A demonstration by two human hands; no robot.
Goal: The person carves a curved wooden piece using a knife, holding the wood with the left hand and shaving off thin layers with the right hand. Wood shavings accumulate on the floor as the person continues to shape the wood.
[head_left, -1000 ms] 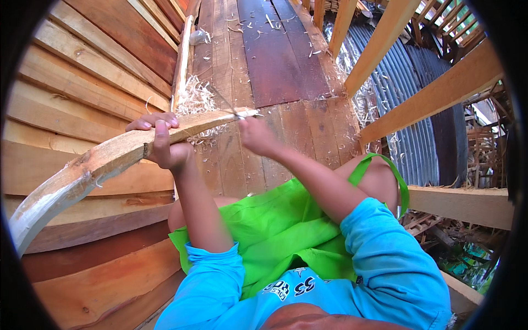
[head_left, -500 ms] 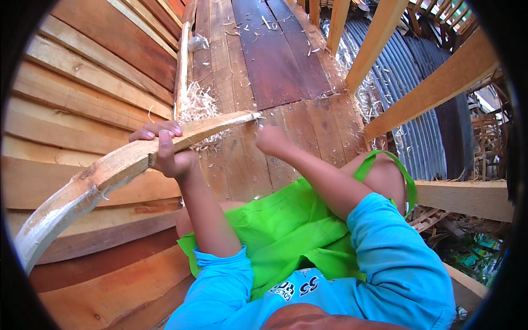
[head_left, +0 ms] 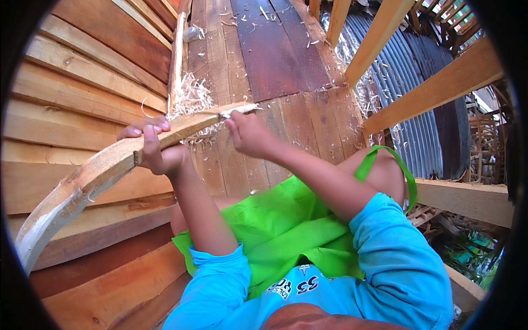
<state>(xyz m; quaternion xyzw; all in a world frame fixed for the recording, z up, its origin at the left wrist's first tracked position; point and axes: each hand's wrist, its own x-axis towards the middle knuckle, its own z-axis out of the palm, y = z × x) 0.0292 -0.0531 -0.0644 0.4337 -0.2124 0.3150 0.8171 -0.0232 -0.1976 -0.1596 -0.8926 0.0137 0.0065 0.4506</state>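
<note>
A long, curved piece of pale wood (head_left: 190,125) slants from the lower left to a thin, whittled tip near the middle. My left hand (head_left: 153,144) is closed around its middle stretch, thumb on the near side. Close to the thin end, my right hand (head_left: 250,135) is clenched on a small knife (head_left: 225,115), of which only a greyish bit shows against the wood's edge. The rest of the knife is hidden in the fist. A green cloth (head_left: 280,223) with a strap covers my lap.
Curly wood shavings (head_left: 192,96) are heaped by the plank wall (head_left: 82,93) and scattered over the board floor (head_left: 286,60). A small clear, crumpled object (head_left: 191,34) lies near the wall. At right, wooden posts and rails (head_left: 434,91) stand before corrugated metal sheets (head_left: 415,104).
My right hand has moved left from the thin tip and back along the wood. The wood and my left hand have shifted slightly left.
</note>
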